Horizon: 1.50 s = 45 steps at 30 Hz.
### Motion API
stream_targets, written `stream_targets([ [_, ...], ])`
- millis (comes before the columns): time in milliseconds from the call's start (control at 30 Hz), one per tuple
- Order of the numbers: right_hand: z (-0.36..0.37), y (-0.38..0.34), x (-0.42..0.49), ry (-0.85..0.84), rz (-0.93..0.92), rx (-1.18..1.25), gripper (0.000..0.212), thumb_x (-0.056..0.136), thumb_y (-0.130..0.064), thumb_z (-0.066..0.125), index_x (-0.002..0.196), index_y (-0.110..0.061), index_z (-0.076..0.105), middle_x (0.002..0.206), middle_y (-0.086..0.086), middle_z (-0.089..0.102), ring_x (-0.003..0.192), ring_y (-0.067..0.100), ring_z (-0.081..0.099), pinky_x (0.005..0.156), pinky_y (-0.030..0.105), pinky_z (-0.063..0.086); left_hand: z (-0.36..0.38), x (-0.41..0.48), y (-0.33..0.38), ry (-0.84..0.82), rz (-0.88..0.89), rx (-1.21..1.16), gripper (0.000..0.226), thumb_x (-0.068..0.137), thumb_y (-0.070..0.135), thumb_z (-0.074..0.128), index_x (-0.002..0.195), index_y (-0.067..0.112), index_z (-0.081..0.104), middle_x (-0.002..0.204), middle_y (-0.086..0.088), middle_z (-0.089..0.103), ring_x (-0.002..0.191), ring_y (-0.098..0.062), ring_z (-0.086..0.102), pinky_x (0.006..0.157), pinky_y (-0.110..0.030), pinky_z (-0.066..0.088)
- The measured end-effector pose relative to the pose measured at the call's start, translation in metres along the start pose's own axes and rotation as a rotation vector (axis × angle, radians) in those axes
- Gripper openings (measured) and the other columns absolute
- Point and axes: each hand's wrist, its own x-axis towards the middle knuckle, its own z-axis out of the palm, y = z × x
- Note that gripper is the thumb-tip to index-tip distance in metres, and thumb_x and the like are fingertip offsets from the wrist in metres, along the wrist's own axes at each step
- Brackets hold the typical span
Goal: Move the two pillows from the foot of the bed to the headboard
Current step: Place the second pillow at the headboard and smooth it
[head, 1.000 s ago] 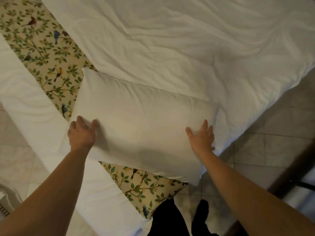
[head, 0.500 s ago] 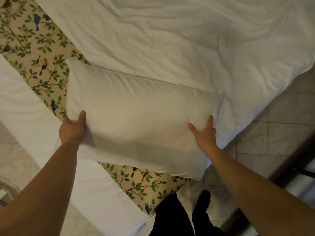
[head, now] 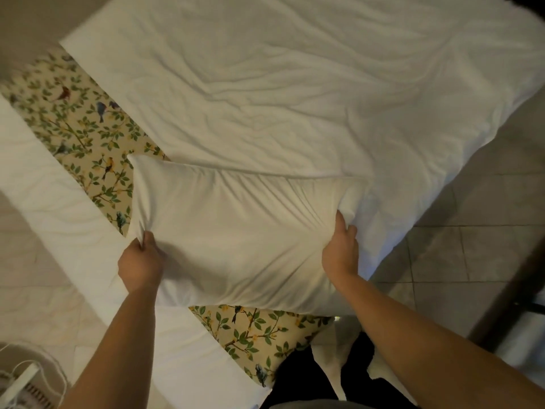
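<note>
Rumpled white duvet (head: 295, 84) covers the bed, with a bird-print sheet (head: 88, 128) showing at its corner. Both hands pinch the pillow (head: 236, 231): left hand (head: 141, 264) and right hand (head: 340, 255) have fingers bunched tight on cloth only, so the case could slip off its filling. Only one pillow shows, at the foot end; no containers in view.
</note>
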Motion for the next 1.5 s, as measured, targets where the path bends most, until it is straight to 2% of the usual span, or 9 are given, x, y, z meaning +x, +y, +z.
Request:
stream_targets([
  [133,-0.049,0.015,-0.004,0.045,0.002,0.038,0.080,0.086,0.015,0.047,0.156,-0.021,0.028,0.126,0.023,0.049,0.092,0.041,0.061,0.080,0.043,0.051,-0.011,-0.046,0.022,-0.011,0.024,-0.046,0.047,0.105,0.048,0.037,0.089,0.007,0.056,0.086,-0.012,0.053,0.083,-0.032,0.048,0.082,-0.044,0.040],
  [233,-0.089,0.043,0.006,0.072,-0.027,0.059,0.079,0.085,0.016,0.047,0.155,-0.016,0.032,0.118,0.024,0.050,0.090,0.041,0.060,0.081,0.041,0.049,-0.011,-0.085,0.049,-0.013,0.055,-0.089,0.045,0.106,0.046,0.039,0.087,0.009,0.054,0.072,-0.003,0.049,0.081,-0.031,0.049,0.079,-0.040,0.039],
  [333,-0.129,0.076,0.019,0.105,-0.034,0.067,0.080,0.084,0.016,0.049,0.155,-0.017,0.032,0.115,0.022,0.050,0.089,0.041,0.060,0.083,0.042,0.051,-0.004,-0.119,0.078,-0.030,0.107,-0.135,0.046,0.106,0.046,0.040,0.085,0.007,0.055,0.070,0.000,0.048,0.079,-0.033,0.051,0.076,-0.039,0.039],
  [667,-0.260,0.210,0.071,0.190,-0.017,0.144,0.070,0.090,0.007,0.046,0.153,-0.022,0.034,0.135,0.025,0.045,0.109,0.046,0.056,0.090,0.047,0.050,0.050,-0.255,0.187,0.006,0.314,-0.177,0.047,0.106,0.044,0.039,0.084,0.007,0.058,0.078,-0.009,0.056,0.075,-0.032,0.052,0.071,-0.039,0.039],
  [833,-0.316,0.277,0.095,0.220,0.018,0.167,0.066,0.092,0.006,0.046,0.152,-0.020,0.036,0.142,0.026,0.042,0.117,0.048,0.054,0.097,0.050,0.050,0.088,-0.313,0.241,-0.021,0.348,-0.175,0.052,0.105,0.045,0.039,0.076,0.006,0.057,0.076,-0.014,0.058,0.075,-0.035,0.052,0.072,-0.041,0.039],
  [967,-0.355,0.326,0.117,0.247,0.068,0.178,0.065,0.092,0.005,0.046,0.151,-0.022,0.038,0.143,0.025,0.041,0.117,0.049,0.054,0.096,0.051,0.050,0.120,-0.356,0.284,-0.073,0.380,-0.199,0.050,0.106,0.042,0.041,0.078,0.003,0.057,0.078,-0.014,0.058,0.078,-0.034,0.050,0.075,-0.041,0.039],
  [1100,-0.386,0.361,0.138,0.260,0.117,0.192,0.067,0.091,0.006,0.045,0.152,-0.022,0.037,0.145,0.026,0.040,0.114,0.050,0.055,0.096,0.051,0.050,0.146,-0.380,0.326,-0.107,0.430,-0.191,0.048,0.106,0.041,0.043,0.077,0.004,0.055,0.080,-0.017,0.058,0.087,-0.042,0.059,0.075,-0.040,0.037],
  [1200,-0.404,0.380,0.159,0.276,0.146,0.206,0.066,0.093,0.005,0.044,0.152,-0.023,0.037,0.142,0.026,0.041,0.114,0.049,0.055,0.097,0.051,0.049,0.166,-0.389,0.361,-0.114,0.462,-0.168,0.046,0.105,0.041,0.042,0.079,0.006,0.054,0.091,-0.025,0.065,0.095,-0.046,0.060,0.077,-0.040,0.037],
  [1500,-0.449,0.411,0.259,0.279,0.229,0.231,0.065,0.096,0.001,0.041,0.155,-0.026,0.031,0.152,0.022,0.033,0.129,0.047,0.047,0.106,0.051,0.043,0.242,-0.383,0.490,-0.164,0.495,-0.170,0.046,0.105,0.042,0.042,0.084,0.005,0.058,0.096,-0.027,0.066,0.099,-0.047,0.060,0.079,-0.041,0.038],
])
